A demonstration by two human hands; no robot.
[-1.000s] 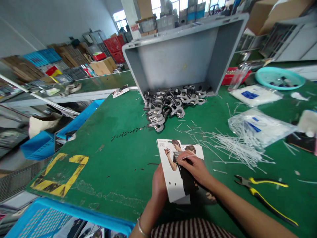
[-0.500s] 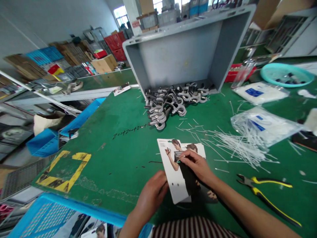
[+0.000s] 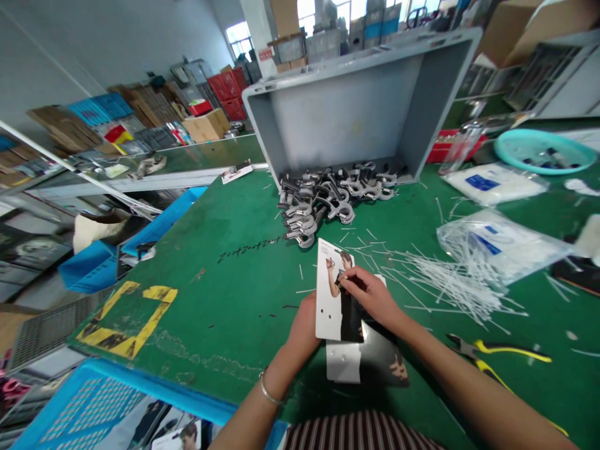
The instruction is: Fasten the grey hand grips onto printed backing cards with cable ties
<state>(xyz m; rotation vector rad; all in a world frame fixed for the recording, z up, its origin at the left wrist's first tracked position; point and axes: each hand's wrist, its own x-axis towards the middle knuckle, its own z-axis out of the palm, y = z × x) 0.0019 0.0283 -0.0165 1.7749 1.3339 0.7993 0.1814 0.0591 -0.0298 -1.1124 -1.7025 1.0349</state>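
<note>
A printed packaging card (image 3: 327, 306), white and black with a picture of a person on it, is raised and tilted above the bench. My left hand (image 3: 304, 325) holds it from behind at its left side, the fingers hidden by the card. On the front, my right hand (image 3: 372, 297) is closed in a pinch against the middle of the card; whatever is between the fingertips is too small to make out. A second printed card (image 3: 344, 362) lies flat on the bench underneath. White cable ties (image 3: 450, 281) are scattered to the right of my right hand.
Grey-and-black hand grips (image 3: 323, 200) spill from a tipped grey crate (image 3: 347, 112). Yellow-handled cutting pliers (image 3: 497, 350) lie at right. Clear bags (image 3: 497, 244) and a turquoise basin (image 3: 544, 150) stand farther back. A blue basket (image 3: 89, 400) holding cards sits by the front-left edge.
Both hands have moved up and away from me with the upper card, baring more of the lower one. My left hand has gone farther behind the card. The view has shifted slightly.
</note>
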